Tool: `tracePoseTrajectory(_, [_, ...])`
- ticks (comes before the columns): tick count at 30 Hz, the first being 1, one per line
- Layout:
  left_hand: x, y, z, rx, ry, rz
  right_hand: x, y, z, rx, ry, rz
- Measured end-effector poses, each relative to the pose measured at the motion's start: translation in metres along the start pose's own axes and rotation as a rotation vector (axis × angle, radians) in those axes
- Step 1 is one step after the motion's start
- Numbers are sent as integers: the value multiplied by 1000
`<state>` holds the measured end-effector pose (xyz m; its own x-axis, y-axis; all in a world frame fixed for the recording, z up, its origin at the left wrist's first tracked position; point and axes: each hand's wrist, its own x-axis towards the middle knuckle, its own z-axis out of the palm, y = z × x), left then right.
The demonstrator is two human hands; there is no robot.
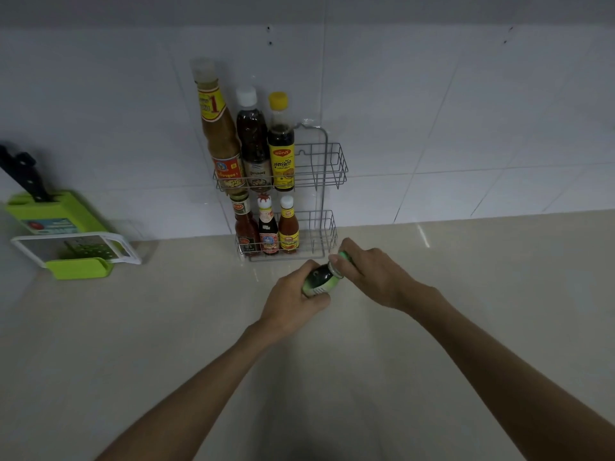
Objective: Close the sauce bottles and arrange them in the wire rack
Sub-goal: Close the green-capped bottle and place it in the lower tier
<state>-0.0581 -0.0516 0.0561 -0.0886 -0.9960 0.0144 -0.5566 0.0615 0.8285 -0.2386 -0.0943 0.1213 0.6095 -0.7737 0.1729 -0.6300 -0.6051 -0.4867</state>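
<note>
I have one view only, from the head camera: it looks forward and steeply down over the desk [199,327] toward the tiled wall [432,111]. It sits close, both forearms reaching in from the bottom edge, the wide lens bending the tile lines outward.

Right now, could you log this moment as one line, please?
left hand: holds green-label bottle | right hand: on green cap | wire rack: right slots free
</note>
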Motion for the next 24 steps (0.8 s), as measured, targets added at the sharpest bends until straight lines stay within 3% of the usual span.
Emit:
tracePoseTrajectory(2, [0,1,3,93,35,55,-2,8,7,-266,19,-67])
tracePoseTrajectory(5, [-1,-2,5,108,28,78,-1,4,3,-419,-108,38])
tracePoseTrajectory(7, [-3,-4,5,68,-11,62,2,4,0,-113,-168,220])
tracePoseTrajectory(9, [-4,-5,4,26,-2,47,5,1,-4,145,-209,244])
tracePoseTrajectory(11, [-4,-3,3,11,12,48,4,1,-7,67,-259,167])
tracePoseTrajectory(15, [-4,-3,4,52,15,68,4,6,5,-193,-183,255])
tracePoseTrajectory(16, [-5,-4,3,42,18,57,4,0,-1,-161,-192,236])
tracePoseTrajectory(17, [-6,-4,3,18,24,40,5,1,-3,36,-202,297])
tracePoseTrajectory(19, [-7,-4,2,-18,50,12,7,2,-3,170,-201,218])
tracePoseTrajectory(20, [-7,-3,2,5,71,16,5,1,-3,141,-173,159])
tracePoseTrajectory(22, [-5,-2,6,244,185,91,1,2,7,-167,41,24])
tracePoseTrajectory(24, [-5,0,11,536,324,147,0,2,22,-454,58,66])
